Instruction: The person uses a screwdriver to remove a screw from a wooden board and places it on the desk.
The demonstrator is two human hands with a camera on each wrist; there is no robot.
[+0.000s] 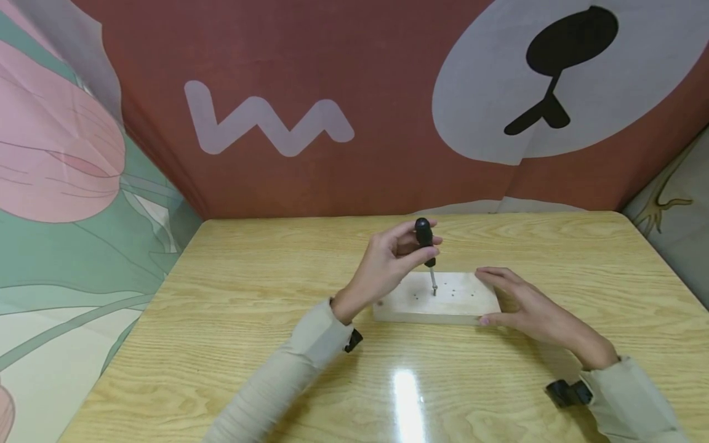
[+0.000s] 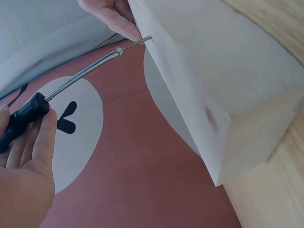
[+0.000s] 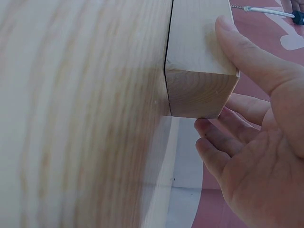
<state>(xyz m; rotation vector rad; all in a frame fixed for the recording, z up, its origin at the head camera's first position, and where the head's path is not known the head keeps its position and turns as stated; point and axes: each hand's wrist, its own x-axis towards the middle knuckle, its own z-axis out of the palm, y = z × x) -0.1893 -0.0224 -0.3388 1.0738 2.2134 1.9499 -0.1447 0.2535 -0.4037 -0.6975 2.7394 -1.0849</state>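
The brass-coloured screw [image 1: 434, 291] stands near mid-length in the top face of the pale wooden block [image 1: 456, 311], most of its thread exposed; small dark holes lie left and right. Judged step: driving the screw. The next move calls for downward pressure with rotation, in line. The left hand [image 1: 388, 255] grasps the black-handled screwdriver [image 1: 424, 235], tip at the screw head; the right hand [image 1: 526, 307] grips the block's right end on the wood-grain table [image 1: 221, 307].

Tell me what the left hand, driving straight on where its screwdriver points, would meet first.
The screwdriver in the left hand would meet the screw, apparently touching its tip; beyond lies the wooden block.
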